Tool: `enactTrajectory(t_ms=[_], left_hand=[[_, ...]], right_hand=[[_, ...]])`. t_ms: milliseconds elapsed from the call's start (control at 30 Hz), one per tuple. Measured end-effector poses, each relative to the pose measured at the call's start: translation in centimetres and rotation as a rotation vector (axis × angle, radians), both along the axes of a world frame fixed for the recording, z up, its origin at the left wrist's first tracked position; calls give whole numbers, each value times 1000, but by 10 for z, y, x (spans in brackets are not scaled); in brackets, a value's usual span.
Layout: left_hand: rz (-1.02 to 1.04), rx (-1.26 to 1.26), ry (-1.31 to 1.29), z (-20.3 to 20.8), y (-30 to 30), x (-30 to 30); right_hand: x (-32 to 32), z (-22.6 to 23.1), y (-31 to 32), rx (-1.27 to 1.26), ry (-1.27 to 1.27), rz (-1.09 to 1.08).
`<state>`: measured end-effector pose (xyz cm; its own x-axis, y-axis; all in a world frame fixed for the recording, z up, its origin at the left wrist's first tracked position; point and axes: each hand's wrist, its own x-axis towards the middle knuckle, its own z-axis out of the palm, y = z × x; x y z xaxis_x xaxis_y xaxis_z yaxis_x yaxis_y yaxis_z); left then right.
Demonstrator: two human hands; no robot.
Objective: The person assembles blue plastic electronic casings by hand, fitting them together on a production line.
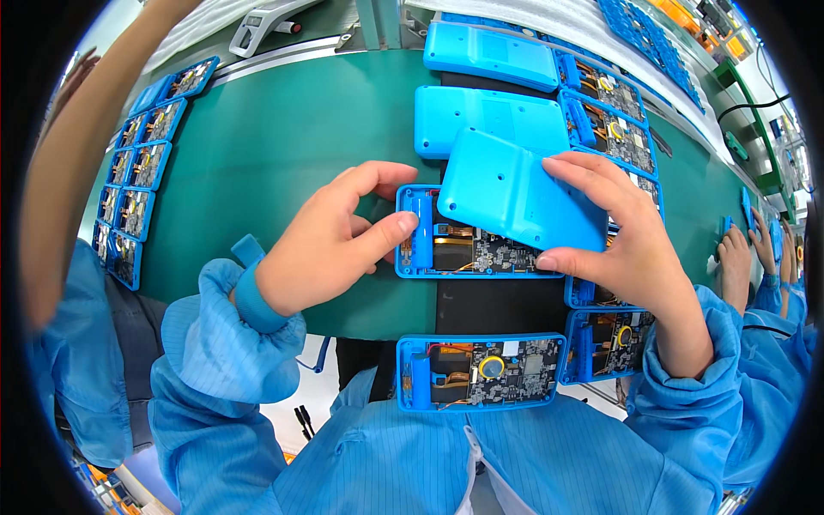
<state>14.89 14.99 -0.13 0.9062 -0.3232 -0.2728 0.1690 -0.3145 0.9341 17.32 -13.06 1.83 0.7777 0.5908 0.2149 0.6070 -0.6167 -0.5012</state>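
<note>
My right hand (614, 219) grips a blue plastic cover (506, 184) by its right side, thumb below and fingers on top. The cover is tilted over an open blue device housing (515, 275) and hides part of its circuit board. My left hand (339, 236) holds the left end of that housing, its thumb on the blue cylindrical part inside and its fingers behind the far edge. Nearest my body, another open housing (485, 405) shows a circuit board with a round yellow piece.
Two blue covers (489, 56) lie behind the work spot, beside a column of open housings (614, 129) on the right. More open housings (142, 163) line the green mat's (292, 129) left side. A co-worker's arm (94, 154) reaches in at left; other hands (736, 257) work far right.
</note>
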Motion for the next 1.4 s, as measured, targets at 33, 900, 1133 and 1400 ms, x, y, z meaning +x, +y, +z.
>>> enactTrajectory(t_ms=[33,900,1133,1400], left_hand=[[0,9,-1,0,1,0],[-295,439,-574,-3,3,9],[-344,492,-592,-2,3,7],[-337,549,-680,4,-8,1]], right_hand=[[0,0,0,13,-2,-4],[3,-15,20,-123,-41,196],[3,-13,14,-171,20,230],[0,-10,13,-258,-119,220]])
